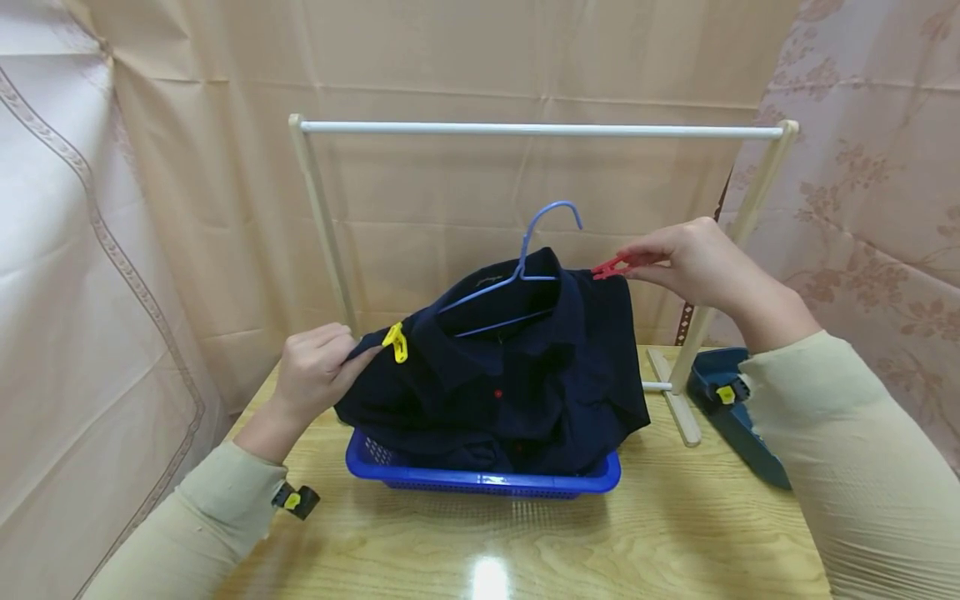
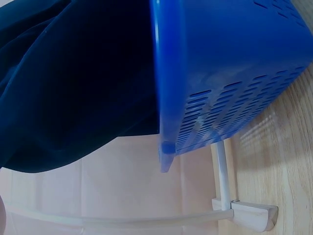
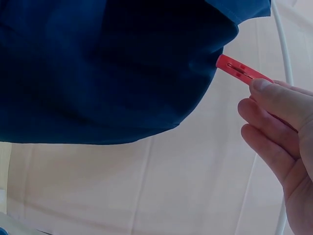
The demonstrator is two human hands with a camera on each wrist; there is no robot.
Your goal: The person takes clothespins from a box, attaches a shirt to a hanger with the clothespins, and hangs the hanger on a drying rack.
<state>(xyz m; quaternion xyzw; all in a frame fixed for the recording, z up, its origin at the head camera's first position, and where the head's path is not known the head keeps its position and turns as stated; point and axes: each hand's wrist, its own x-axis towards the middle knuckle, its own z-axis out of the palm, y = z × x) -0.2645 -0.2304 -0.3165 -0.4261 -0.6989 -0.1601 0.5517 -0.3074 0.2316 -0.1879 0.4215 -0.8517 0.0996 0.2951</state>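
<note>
A dark navy shirt (image 1: 480,383) hangs on a blue hanger (image 1: 522,242) above and partly in a blue basket (image 1: 480,481). My left hand (image 1: 311,367) grips the shirt's left shoulder, thumb close to a yellow clothespin (image 1: 396,342) clipped there. Between thumb and fingers of my right hand (image 1: 697,262) is a red clothespin (image 3: 239,68), its tip at the shirt's right shoulder. Whether it bites the cloth is hard to tell. In the left wrist view only shirt cloth (image 2: 88,78) and the basket's side (image 2: 220,88) show well.
A drying rack with a white top bar (image 1: 540,129) and wooden legs stands behind the basket on the wooden table (image 1: 420,550). A dark teal dustpan-like object (image 1: 750,433) lies at the right, by the rack's foot (image 1: 678,408). Curtains hang behind.
</note>
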